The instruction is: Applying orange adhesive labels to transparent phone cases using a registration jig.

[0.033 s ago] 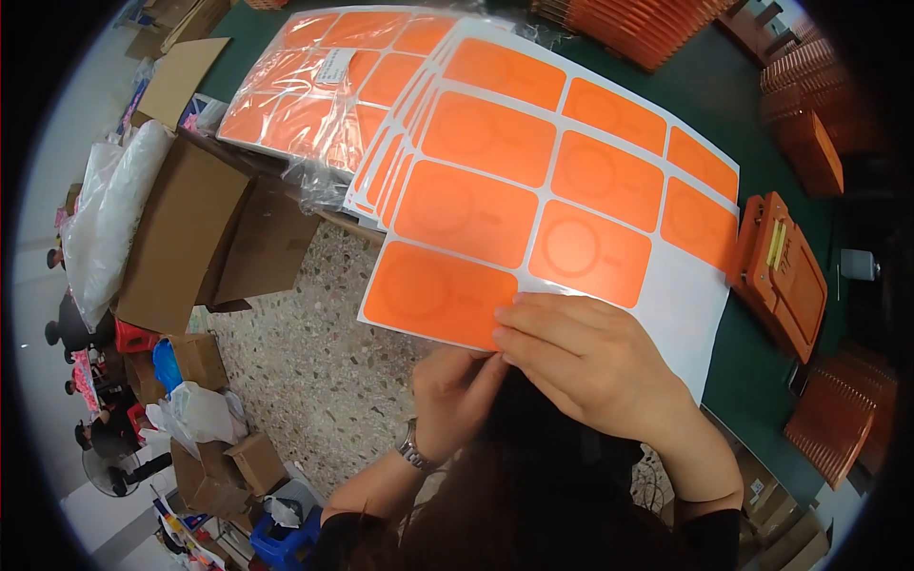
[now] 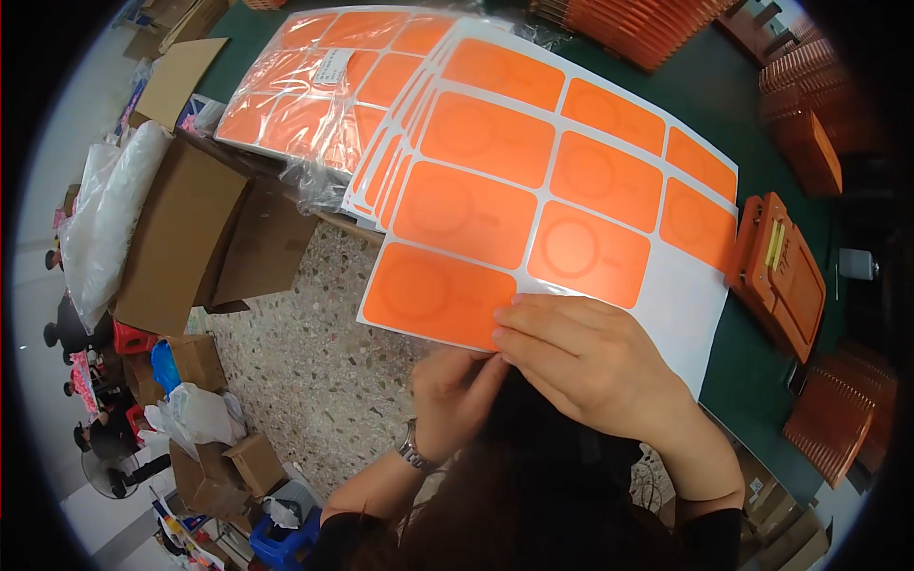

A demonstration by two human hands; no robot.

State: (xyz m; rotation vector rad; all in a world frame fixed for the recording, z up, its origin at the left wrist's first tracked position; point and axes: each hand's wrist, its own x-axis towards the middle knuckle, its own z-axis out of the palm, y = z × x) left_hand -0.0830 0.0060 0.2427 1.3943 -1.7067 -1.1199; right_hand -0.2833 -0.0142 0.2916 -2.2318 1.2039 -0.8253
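Note:
A sheet of orange rectangular stickers (image 2: 464, 214) on white backing lies on top of a fanned stack of like sheets. Faint ring and bar shapes show on the stickers. At the sheet's lower right a stretch of white backing (image 2: 678, 309) is bare. My left hand (image 2: 446, 395), with a metal watch at the wrist, is closed on the near edge from below. My right hand (image 2: 595, 366) has its fingers pressed together at the right corner of the nearest sticker (image 2: 433, 295). Whether that corner is lifted is hidden under the fingertips.
Clear plastic wraps another sheet stack (image 2: 305, 105) on the green table (image 2: 752, 376). Orange plastic cases (image 2: 779, 276) stand along the right, with stacked orange panels (image 2: 628, 29) behind. Left of the table are an open cardboard box (image 2: 181, 228), a speckled floor (image 2: 314, 343) and a blue stool (image 2: 286, 542).

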